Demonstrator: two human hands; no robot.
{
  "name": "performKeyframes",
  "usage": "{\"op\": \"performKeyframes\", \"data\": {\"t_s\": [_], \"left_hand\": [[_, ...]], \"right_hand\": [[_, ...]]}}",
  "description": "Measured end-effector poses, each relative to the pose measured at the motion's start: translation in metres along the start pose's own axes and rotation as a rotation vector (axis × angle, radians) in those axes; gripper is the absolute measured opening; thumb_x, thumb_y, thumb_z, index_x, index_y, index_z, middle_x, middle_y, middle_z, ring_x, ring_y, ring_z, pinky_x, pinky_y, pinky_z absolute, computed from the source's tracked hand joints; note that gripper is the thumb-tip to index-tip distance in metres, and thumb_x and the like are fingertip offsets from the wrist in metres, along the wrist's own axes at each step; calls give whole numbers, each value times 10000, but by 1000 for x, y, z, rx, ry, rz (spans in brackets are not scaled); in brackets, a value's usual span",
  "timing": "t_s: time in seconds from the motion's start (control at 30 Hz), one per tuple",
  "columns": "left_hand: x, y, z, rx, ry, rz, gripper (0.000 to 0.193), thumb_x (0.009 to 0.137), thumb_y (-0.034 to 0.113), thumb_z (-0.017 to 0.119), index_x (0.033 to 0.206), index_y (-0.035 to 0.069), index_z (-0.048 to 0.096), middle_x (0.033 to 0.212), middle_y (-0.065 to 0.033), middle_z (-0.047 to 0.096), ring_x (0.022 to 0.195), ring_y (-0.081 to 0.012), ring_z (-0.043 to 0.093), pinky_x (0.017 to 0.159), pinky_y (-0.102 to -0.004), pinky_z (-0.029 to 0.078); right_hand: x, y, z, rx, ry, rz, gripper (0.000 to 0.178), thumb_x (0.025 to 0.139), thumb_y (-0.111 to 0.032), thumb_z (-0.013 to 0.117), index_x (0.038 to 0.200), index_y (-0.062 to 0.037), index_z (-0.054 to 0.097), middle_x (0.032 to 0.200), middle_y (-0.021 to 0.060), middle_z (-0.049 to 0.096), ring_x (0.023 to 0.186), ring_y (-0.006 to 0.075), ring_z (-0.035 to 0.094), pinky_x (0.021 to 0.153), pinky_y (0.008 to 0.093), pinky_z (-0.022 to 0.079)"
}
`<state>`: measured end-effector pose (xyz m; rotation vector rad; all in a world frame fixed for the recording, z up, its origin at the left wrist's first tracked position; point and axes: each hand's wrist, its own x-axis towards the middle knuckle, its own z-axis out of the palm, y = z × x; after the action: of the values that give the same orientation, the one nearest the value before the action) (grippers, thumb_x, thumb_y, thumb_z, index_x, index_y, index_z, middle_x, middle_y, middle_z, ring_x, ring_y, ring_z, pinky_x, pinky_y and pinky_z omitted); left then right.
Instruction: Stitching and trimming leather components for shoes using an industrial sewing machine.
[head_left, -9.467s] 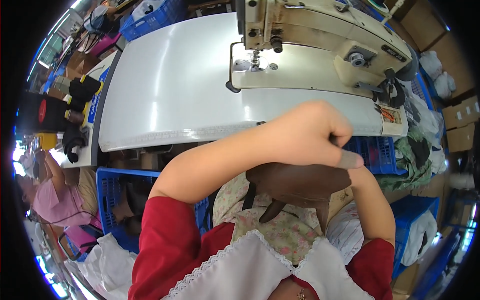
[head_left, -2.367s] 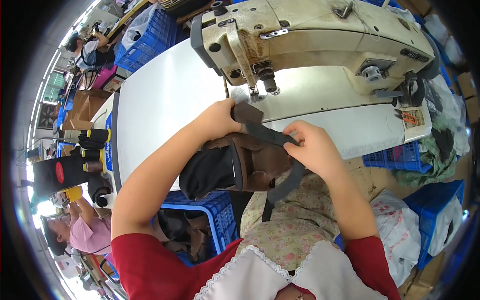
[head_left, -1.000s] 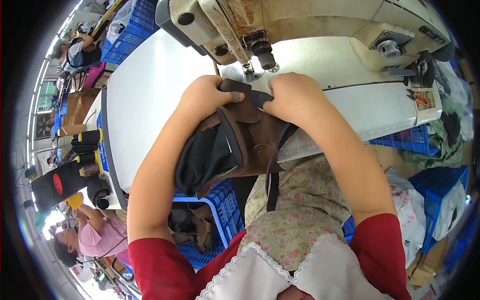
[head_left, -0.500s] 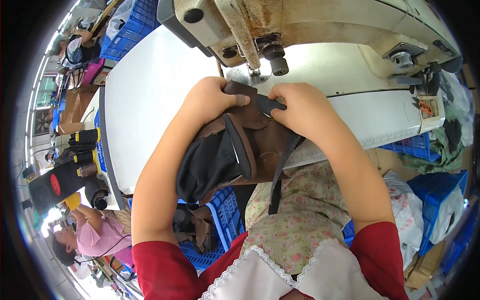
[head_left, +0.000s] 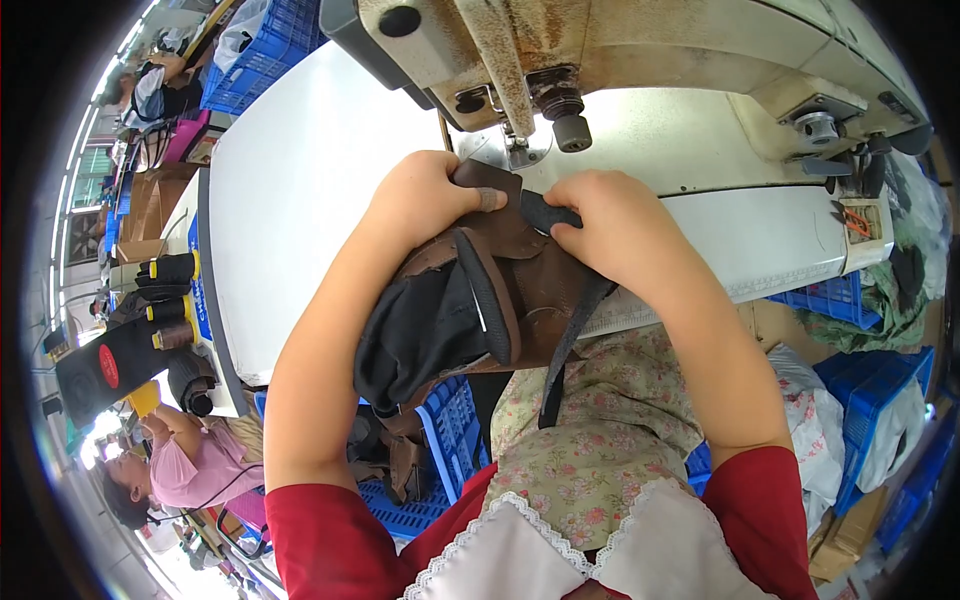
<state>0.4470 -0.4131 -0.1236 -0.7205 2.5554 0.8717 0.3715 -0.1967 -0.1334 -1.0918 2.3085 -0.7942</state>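
A brown leather bag-like piece (head_left: 535, 285) with a soft black fabric part (head_left: 415, 335) lies at the table's front edge, partly hanging over it. Its exact kind is not clear. My left hand (head_left: 430, 200) pinches a dark brown flap (head_left: 488, 178) at its top, thumb on the upper side. Close by on the right, my right hand (head_left: 605, 215) grips a short black strip (head_left: 543, 213) between thumb and fingers, against that flap. A loose black strap (head_left: 570, 350) dangles from the piece. Just beyond both hands is the sewing machine's needle area (head_left: 518, 150), not touching them.
The sewing machine's arm (head_left: 680, 50) spans the far side above the white table (head_left: 290, 200). Orange-handled snips (head_left: 855, 220) sit at the right. Thread spools (head_left: 175, 312) stand at the left. Below is a blue basket (head_left: 440, 430) with similar pieces; a co-worker (head_left: 200, 460) sits at lower left.
Both hands stay on the flap and strip with nearly the same grip. The piece shows only a slight shift to the right, and the machine appears a little shifted too.
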Motion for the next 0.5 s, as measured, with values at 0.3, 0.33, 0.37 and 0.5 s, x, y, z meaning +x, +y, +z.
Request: {"op": "performKeyframes", "data": {"t_s": [0.3, 0.33, 0.37, 0.5], "left_hand": [[-1, 2, 0, -4, -3, 5, 461, 706, 406, 828, 905, -4, 761, 800, -153, 730, 718, -266, 696, 717, -369, 536], [-1, 3, 0, -4, -3, 4, 461, 706, 406, 828, 905, -4, 761, 800, -153, 730, 718, -266, 696, 717, -369, 536], [-2, 5, -1, 9, -4, 4, 457, 707, 405, 827, 901, -4, 761, 797, -151, 729, 717, -264, 696, 715, -368, 535], [-2, 2, -1, -28, -1, 21, 450, 707, 407, 825, 883, -2, 760, 780, -142, 726, 709, -257, 692, 707, -362, 530]], "right_hand": [[-3, 4, 7, -51, 91, -78, 209, 768, -122, 722, 953, -22, 726, 888, 205, 675, 904, 398, 658, 833, 471, 519], [-2, 3, 5, -82, 26, -45, 295, 787, -148, 737, 1059, -34, 739, 945, 184, 680, 943, 386, 649, 862, 454, 505], [-1, 2, 3, -82, 26, -45, 295, 787, -148, 737, 1059, -34, 739, 945, 184, 680, 943, 386, 649, 862, 454, 505], [4, -1, 0, -66, -11, -13, 256, 778, -136, 731, 1010, -31, 748, 934, 201, 691, 922, 377, 664, 841, 453, 515]]}}
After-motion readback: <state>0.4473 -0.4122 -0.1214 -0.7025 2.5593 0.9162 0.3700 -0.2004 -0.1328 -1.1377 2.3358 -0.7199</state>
